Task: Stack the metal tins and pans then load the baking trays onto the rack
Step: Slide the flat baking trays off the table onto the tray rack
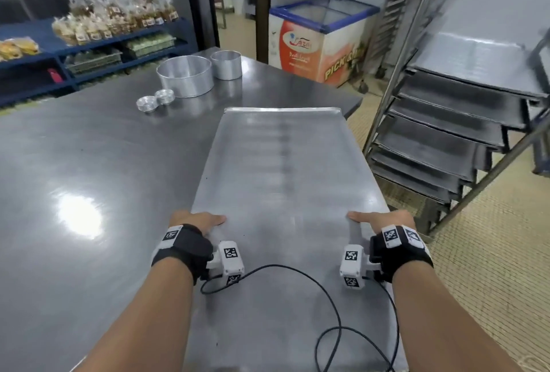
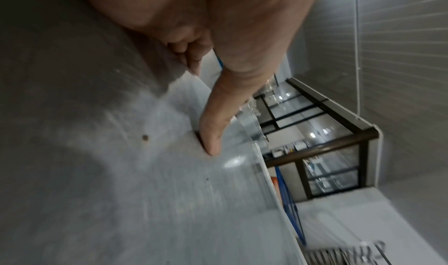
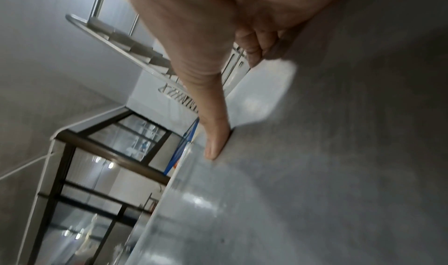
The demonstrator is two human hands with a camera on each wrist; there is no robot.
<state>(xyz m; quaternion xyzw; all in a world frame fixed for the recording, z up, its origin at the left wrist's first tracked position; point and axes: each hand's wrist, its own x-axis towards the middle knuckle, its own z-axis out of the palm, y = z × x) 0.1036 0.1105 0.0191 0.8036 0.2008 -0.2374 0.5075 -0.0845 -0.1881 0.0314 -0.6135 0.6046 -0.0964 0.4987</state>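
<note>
A large flat metal baking tray [image 1: 282, 163] is held lengthwise over the right part of the steel table [image 1: 89, 163]. My left hand [image 1: 196, 220] grips its near left corner and my right hand [image 1: 379, 220] its near right corner. Each thumb lies flat on top of the tray, and the other fingers curl round the edge, mostly hidden. In the left wrist view the thumb [image 2: 213, 131] presses the tray [image 2: 169, 202]; the right wrist view shows the same on the tray [image 3: 315, 183]. The tray rack [image 1: 440, 139] stands at the right, with several trays on its rails.
At the table's far end stand a wide round pan [image 1: 184, 75], a smaller round pan [image 1: 226, 63] and two small stacks of tart tins [image 1: 154, 100]. A chest freezer [image 1: 321, 41] is beyond the table. Blue shelves [image 1: 89, 53] with bagged goods line the left wall.
</note>
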